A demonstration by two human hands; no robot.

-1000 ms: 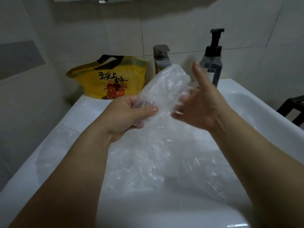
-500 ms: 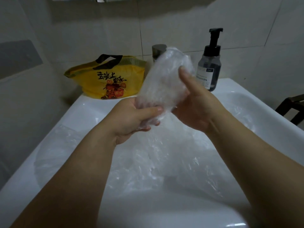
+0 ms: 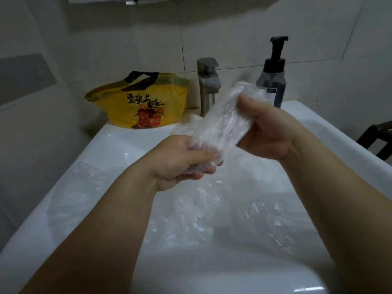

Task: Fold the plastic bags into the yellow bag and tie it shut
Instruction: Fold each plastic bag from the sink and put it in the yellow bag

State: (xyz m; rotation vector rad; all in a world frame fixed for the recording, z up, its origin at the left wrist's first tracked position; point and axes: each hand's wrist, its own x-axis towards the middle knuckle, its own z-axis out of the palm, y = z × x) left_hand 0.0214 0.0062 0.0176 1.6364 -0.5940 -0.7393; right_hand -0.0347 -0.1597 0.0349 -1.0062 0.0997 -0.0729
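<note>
A clear plastic bag (image 3: 224, 122), folded into a long narrow strip, is held slanted above the sink. My left hand (image 3: 180, 160) pinches its lower end. My right hand (image 3: 269, 132) grips its upper end, thumb on top. More clear plastic bags (image 3: 212, 213) lie crumpled and loose in the white sink (image 3: 118, 141) below my arms. The yellow bag (image 3: 144, 102) with black handles and a printed picture stands on the sink's back left corner, its mouth open, apart from both hands.
A metal faucet (image 3: 207, 81) rises at the back middle, right behind the held bag. A dark pump soap bottle (image 3: 272, 75) stands at the back right. Tiled walls close in at the left and back. A dark chair frame (image 3: 379, 136) shows at the far right.
The held bag has tipped from upright to a slant toward the right. My right hand has closed around its upper end, having been open beside it a second ago.
</note>
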